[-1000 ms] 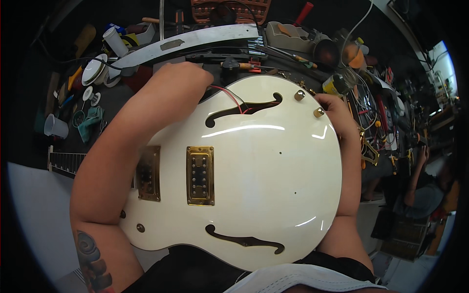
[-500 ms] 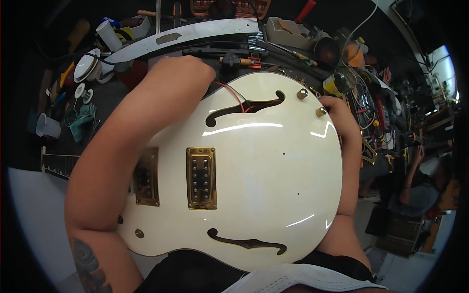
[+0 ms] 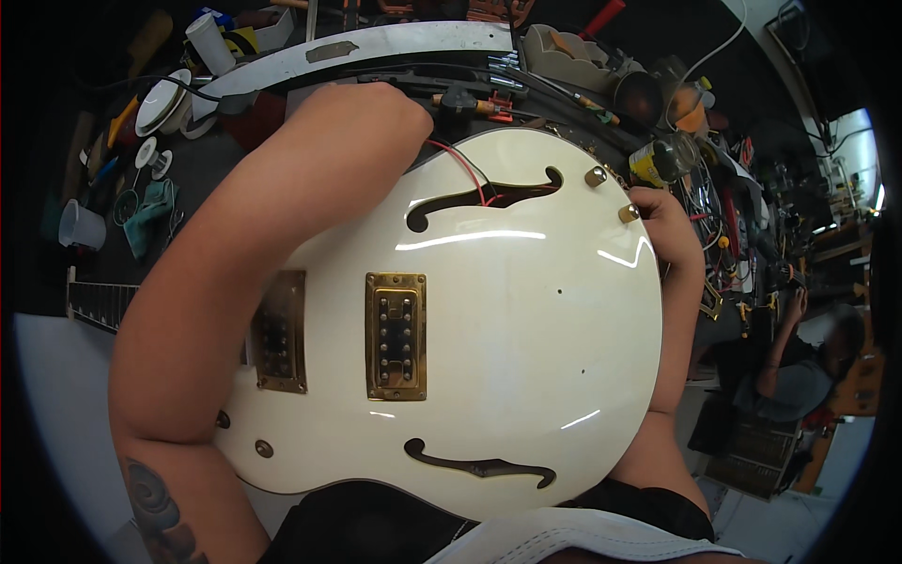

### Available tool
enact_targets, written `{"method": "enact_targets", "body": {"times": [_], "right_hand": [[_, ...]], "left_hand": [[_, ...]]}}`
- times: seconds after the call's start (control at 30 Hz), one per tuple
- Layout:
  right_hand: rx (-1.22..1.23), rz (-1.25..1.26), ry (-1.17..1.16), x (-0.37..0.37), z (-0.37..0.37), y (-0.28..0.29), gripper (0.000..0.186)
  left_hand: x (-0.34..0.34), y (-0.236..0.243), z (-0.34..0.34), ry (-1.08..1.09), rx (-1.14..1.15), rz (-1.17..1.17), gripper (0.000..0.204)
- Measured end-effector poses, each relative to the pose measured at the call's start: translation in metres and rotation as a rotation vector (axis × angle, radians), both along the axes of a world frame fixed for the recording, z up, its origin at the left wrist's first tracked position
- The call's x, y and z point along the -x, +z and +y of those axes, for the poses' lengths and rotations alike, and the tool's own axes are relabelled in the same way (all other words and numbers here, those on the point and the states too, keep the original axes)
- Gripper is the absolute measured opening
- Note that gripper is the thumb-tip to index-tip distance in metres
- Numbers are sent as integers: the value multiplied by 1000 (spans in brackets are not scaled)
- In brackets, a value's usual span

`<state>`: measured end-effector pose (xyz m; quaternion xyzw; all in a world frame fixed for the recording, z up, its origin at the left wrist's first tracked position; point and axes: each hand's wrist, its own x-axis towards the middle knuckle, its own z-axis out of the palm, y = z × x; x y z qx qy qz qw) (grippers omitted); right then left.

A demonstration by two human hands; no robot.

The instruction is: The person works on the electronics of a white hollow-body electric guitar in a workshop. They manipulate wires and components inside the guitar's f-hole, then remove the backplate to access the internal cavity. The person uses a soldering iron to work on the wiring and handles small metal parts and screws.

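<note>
A cream hollow-body electric guitar point(image 3: 489, 329), with two gold-framed pickups point(image 3: 396, 336), two f-holes and two upper-right knobs point(image 3: 596, 177), lies across my lap. My left hand point(image 3: 371, 127) is curled beyond the upper-left rim, its fingertips out of sight; red and black wires point(image 3: 463, 164) run from beside it into the upper f-hole. My right hand point(image 3: 662, 224) is at the right rim beside the knobs, fingers bent, with whatever they grip hidden. My left forearm covers part of the left pickup.
A cluttered dark bench point(image 3: 188, 169) beyond holds a pale curved bar point(image 3: 423, 38), spools point(image 3: 150, 160), a white cup point(image 3: 82, 223), a grey tray point(image 3: 564, 61), a jar point(image 3: 658, 162) and several tools. Another person point(image 3: 789, 376) sits at the far right.
My left hand has shifted up and slightly rightward. My right hand has edged a little to the right. The bench items sit higher in the picture, and the guitar's upper rim has risen slightly.
</note>
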<state>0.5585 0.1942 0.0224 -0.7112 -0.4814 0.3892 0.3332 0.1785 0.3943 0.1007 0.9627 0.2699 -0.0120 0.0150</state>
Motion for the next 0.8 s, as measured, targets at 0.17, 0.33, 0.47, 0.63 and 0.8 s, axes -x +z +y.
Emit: {"method": "enact_targets", "body": {"times": [0.17,0.33,0.47,0.63,0.8], "right_hand": [[-10,-36,68,-24,-9,-1,18],[-109,-88,84,-26,-11,-2,15],[-97,-25,40,-22,-17,14,17],[-93,-26,22,-13,-15,15,22],[-116,-182,82,-28,-13,7,23]], "left_hand": [[1,-1,1,-19,-30,-26,16],[-1,-2,1,-5,-14,-31,16],[0,0,0,10,-10,-8,17],[-1,-2,0,1,-15,-44,18],[1,-1,-3,-4,-20,-81,22]]}}
